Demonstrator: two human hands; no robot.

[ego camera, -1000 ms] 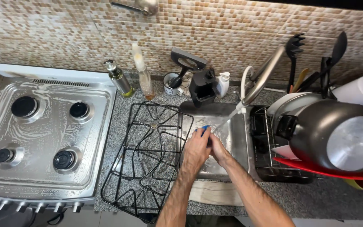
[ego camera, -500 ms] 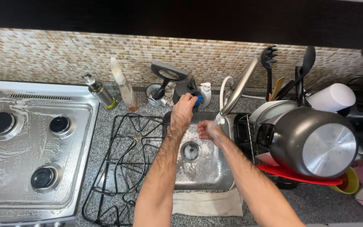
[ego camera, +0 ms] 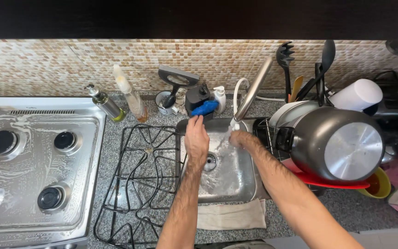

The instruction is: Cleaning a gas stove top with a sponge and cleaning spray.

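1. I see the soapy stove (ego camera: 33,170) on the counter (ego camera: 346,212), well to the left of the sink (ego camera: 226,180).
2. A black wire grate (ego camera: 134,184) lies just left of the sink, its edge overlapping the basin rim.
3. A grey pot (ego camera: 337,147) rests on its side in the drying rack just right of the sink.
4. A folded cloth (ego camera: 231,214) lies along the sink's front edge.
5. My left hand (ego camera: 196,138) reaches over the sink's back rim, fingers loosely extended, tips touching the blue sponge (ego camera: 205,108) behind the sink; not gripping it.
6. My right hand (ego camera: 241,137) is curled under the running tap (ego camera: 253,90) over the sink, holding nothing.
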